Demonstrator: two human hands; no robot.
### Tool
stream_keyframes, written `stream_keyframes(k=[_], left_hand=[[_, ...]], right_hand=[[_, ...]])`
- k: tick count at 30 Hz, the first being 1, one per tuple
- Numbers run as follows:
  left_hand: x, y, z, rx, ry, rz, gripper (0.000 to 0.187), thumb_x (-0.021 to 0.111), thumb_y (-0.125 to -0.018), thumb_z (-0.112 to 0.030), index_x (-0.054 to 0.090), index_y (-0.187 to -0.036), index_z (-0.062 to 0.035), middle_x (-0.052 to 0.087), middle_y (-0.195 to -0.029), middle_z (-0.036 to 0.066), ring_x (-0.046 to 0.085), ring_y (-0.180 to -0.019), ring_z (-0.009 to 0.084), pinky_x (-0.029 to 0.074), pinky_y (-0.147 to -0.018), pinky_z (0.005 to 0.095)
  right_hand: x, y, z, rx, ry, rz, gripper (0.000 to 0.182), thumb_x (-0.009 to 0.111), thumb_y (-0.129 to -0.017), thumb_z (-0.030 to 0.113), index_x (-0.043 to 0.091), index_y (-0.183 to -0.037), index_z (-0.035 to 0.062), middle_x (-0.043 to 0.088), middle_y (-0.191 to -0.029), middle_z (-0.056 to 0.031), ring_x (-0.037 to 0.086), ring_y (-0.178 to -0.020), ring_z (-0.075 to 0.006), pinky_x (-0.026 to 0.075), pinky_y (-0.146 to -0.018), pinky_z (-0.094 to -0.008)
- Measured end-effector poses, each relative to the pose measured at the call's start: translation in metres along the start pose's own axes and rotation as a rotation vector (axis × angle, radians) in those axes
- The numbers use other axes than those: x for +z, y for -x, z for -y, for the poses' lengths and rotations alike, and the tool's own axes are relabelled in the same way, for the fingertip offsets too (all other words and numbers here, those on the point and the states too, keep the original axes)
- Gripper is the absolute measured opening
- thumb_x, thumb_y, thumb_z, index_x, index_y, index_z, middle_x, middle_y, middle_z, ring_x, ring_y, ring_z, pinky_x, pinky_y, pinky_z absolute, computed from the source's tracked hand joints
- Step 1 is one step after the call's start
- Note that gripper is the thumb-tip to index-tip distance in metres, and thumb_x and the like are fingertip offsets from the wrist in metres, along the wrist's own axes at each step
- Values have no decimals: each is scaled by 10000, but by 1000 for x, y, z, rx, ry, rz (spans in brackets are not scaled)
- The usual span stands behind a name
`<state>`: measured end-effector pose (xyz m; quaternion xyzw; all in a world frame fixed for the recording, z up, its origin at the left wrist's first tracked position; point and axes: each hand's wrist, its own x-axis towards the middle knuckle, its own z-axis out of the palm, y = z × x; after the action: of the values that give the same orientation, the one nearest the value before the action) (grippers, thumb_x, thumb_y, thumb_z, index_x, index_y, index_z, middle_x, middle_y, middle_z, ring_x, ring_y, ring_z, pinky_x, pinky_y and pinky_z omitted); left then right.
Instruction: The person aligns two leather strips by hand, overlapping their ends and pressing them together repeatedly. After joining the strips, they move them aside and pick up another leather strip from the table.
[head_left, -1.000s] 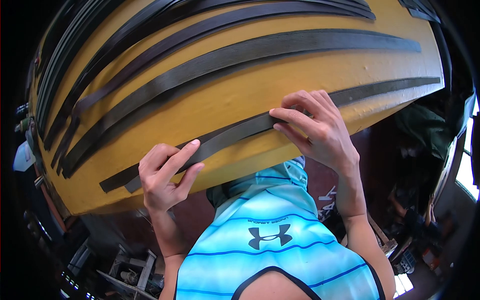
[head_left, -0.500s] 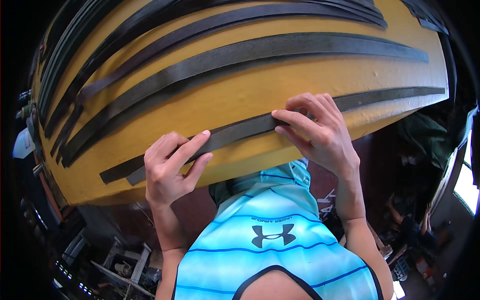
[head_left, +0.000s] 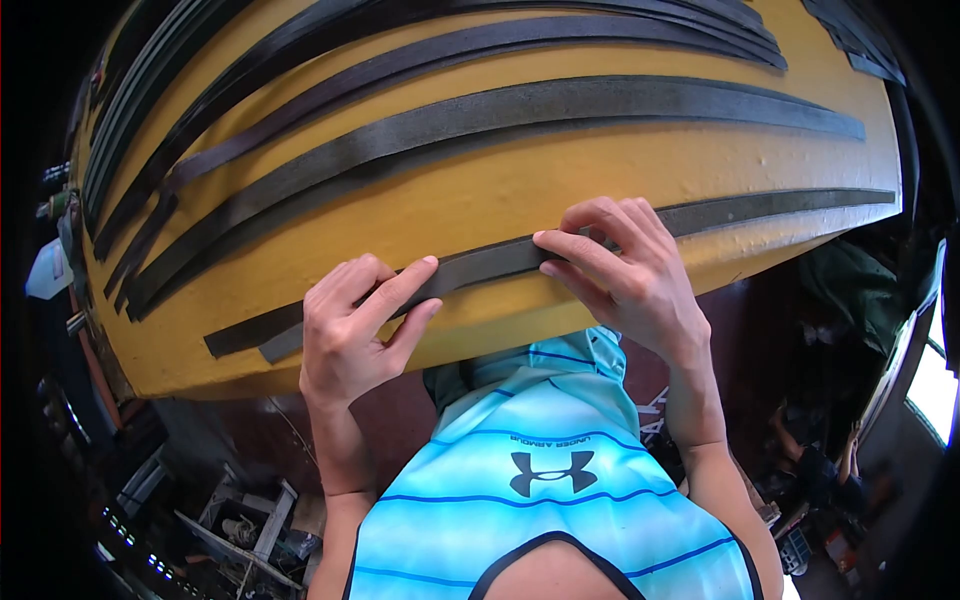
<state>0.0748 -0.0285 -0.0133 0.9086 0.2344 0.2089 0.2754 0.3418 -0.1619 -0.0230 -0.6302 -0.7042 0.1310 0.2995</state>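
Two long, flat dark strips (head_left: 490, 266), leather or rubber by their look, lie one over the other along the near edge of a yellow tabletop (head_left: 480, 205). At the left their ends (head_left: 235, 337) are offset. My left hand (head_left: 355, 322) is closed on the strips, thumb at the near edge and index finger on top. A short way to the right, my right hand (head_left: 630, 270) pinches the same strips between thumb and fingers. Between the hands the strips show a grey upper face.
Beyond my hands lies another wide dark strip pair (head_left: 500, 103). Bundles of several more strips (head_left: 480, 40) cover the far side of the table. A wooden frame or stool (head_left: 240, 525) stands on the floor at lower left. Another person's arm (head_left: 788, 435) shows at lower right.
My hands have come slightly closer together along the strips: the left has shifted right, the right a little left. The whole view has tilted slightly.
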Motion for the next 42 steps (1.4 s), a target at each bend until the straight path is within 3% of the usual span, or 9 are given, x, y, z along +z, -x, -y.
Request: stream_keyframes(k=[22, 25, 30, 31, 32, 34, 35, 39, 42], left_hand=[[1, -4, -3, -37, 9, 36, 407, 885, -714, -30, 804, -1113, -47, 569, -750, 76, 558, -633, 240, 445, -570, 359], [2, -5, -3, -38, 6, 38, 400, 885, -719, -35, 802, -1109, -46, 571, -753, 77, 560, -636, 246, 449, -570, 361], [3, -6, -5, -34, -1, 46, 389, 885, -723, -42, 800, -1103, -47, 572, -759, 77, 564, -644, 253, 454, -573, 365], [2, -6, -5, -31, -3, 50, 391, 884, -724, -42, 799, -1105, -49, 573, -761, 77, 565, -647, 252, 454, -575, 366], [0, -6, -4, -26, -5, 51, 392, 883, -725, -41, 798, -1108, -50, 574, -764, 76, 566, -649, 252, 454, -576, 367], [0, -6, -5, -38, -23, 60, 362, 882, -740, -73, 791, -1091, -64, 587, -784, 67, 588, -673, 252, 475, -600, 377], [1, -5, -5, -54, -40, 71, 334, 882, -756, -105, 784, -1074, -77, 600, -803, 57, 610, -697, 252, 496, -624, 387], [1, -5, -3, -29, -6, 51, 394, 878, -734, -35, 790, -1117, -50, 570, -768, 80, 562, -656, 256, 456, -583, 370], [-1, -5, -6, -39, 4, 73, 388, 879, -736, -31, 789, -1114, -48, 568, -768, 83, 568, -663, 258, 457, -587, 369]], right_hand=[[16, -12, 15, -39, -22, 17, 276, 822, -846, 121, 738, -1107, 86, 631, -1032, -42, 601, -895, -230, 492, -801, -381], [19, -13, 17, -23, -31, 17, 351, 854, -827, 117, 764, -1166, 136, 639, -1028, -31, 602, -853, -234, 501, -765, -384], [27, -9, 22, -89, 3, 12, 283, 756, -891, 158, 733, -1152, 49, 635, -1137, -71, 609, -914, -236, 511, -842, -392], [29, -1, 27, -81, 53, 109, 427, 716, -929, 239, 703, -1312, 51, 624, -1382, -112, 637, -1164, -269, 511, -1034, -422], [37, 1, 37, -81, 56, 109, 427, 716, -929, 239, 703, -1312, 51, 624, -1382, -112, 637, -1164, -269, 511, -1034, -422], [53, 5, 55, -49, 152, 137, 635, 709, -926, 345, 602, -1497, 89, 495, -1615, -132, 480, -1480, -291, 370, -1250, -471], [55, 12, 57, 5, 170, 249, 790, 690, -917, 457, 485, -1611, 140, 361, -1726, -89, 261, -1624, -283, 181, -1341, -506], [46, 38, 40, 124, 310, 188, 781, 645, -932, 575, 492, -1616, 232, 375, -1725, 2, 268, -1623, -274, 147, -1343, -494], [23, 60, 14, 199, 388, 112, 745, 611, -942, 626, 523, -1595, 278, 394, -1716, -13, 260, -1626, -279, 142, -1341, -498]])
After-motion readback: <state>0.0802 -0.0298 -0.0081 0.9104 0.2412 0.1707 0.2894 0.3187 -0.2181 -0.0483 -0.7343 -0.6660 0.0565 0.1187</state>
